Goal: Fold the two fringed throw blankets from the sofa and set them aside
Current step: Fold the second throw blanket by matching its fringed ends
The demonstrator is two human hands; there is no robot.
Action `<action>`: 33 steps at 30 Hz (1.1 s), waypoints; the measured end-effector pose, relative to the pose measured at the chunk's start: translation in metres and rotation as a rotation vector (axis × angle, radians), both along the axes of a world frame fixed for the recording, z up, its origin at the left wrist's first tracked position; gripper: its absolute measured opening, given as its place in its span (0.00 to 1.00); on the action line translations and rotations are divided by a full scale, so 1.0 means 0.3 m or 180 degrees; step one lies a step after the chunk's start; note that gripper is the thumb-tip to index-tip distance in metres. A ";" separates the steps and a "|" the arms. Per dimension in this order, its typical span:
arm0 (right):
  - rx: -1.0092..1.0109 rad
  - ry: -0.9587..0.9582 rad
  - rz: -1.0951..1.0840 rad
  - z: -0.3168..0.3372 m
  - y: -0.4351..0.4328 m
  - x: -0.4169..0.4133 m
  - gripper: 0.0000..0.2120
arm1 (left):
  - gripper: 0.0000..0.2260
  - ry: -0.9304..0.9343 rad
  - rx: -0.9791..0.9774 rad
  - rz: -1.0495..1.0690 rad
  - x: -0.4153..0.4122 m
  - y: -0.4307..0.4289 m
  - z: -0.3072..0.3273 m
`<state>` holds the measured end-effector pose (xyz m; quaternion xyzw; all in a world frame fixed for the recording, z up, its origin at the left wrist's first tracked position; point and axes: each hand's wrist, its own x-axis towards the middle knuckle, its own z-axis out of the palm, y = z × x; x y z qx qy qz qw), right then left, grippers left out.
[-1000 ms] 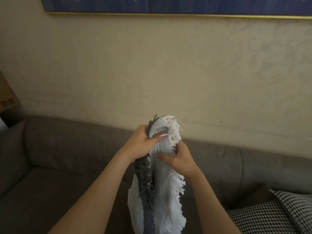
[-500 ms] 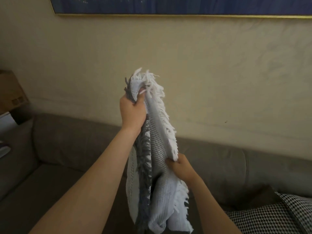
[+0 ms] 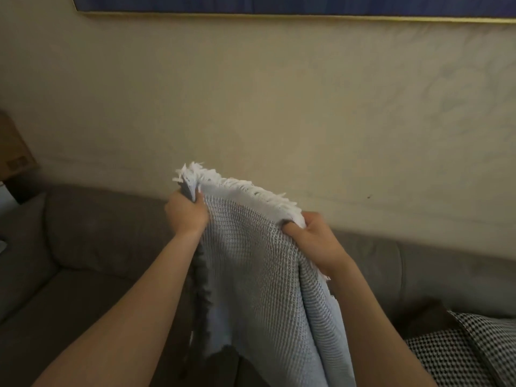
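A pale blue-white knitted throw blanket (image 3: 259,277) with a white fringe along its top edge hangs in the air above the grey sofa (image 3: 92,227). My left hand (image 3: 185,212) grips its upper left corner, where a darker grey fringed edge hangs down beside my forearm. At the upper right corner, my right hand (image 3: 312,238) grips the same blanket. The cloth is spread between the two hands and drapes down out of the frame. I cannot tell whether the grey fringe belongs to a second blanket.
A black-and-white houndstooth cushion (image 3: 458,350) lies on the sofa seat at the lower right. A beige wall rises behind the sofa, with a blue picture in a gold frame (image 3: 279,7) at the top. A brown cardboard box (image 3: 14,152) sits at the far left.
My hands were close together on the bunched blanket; the left hand rose, then both moved apart, and the blanket is now spread wide between them with the fringe on top.
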<state>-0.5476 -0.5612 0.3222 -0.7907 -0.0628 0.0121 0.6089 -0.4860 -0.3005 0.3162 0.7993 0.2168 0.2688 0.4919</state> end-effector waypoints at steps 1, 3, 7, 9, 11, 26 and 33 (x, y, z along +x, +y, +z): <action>-0.0113 -0.0099 0.0020 0.009 0.000 0.000 0.14 | 0.16 0.0230 0.0041 0.0008 -0.006 0.005 -0.021; -0.0324 -0.0255 0.0076 0.027 0.004 -0.006 0.15 | 0.16 0.0637 0.0124 -0.0021 -0.018 0.016 -0.065; -0.0582 -0.0372 0.0299 0.049 -0.004 -0.015 0.15 | 0.12 0.1077 0.0263 -0.0371 -0.044 0.033 -0.151; -0.1030 -0.0471 0.0358 0.053 -0.013 -0.005 0.13 | 0.12 0.1073 0.0332 -0.0468 -0.057 0.034 -0.178; -0.1445 -0.0592 0.0310 0.047 -0.018 0.006 0.10 | 0.13 0.1043 0.0484 -0.0620 -0.073 0.025 -0.200; -0.1167 -0.0702 -0.0184 0.015 0.111 0.008 0.19 | 0.15 0.0578 0.0593 -0.3521 -0.204 -0.191 0.003; -0.0879 -0.0479 -0.0024 0.006 0.109 0.003 0.22 | 0.10 0.1019 0.0796 -0.3451 -0.181 -0.147 0.075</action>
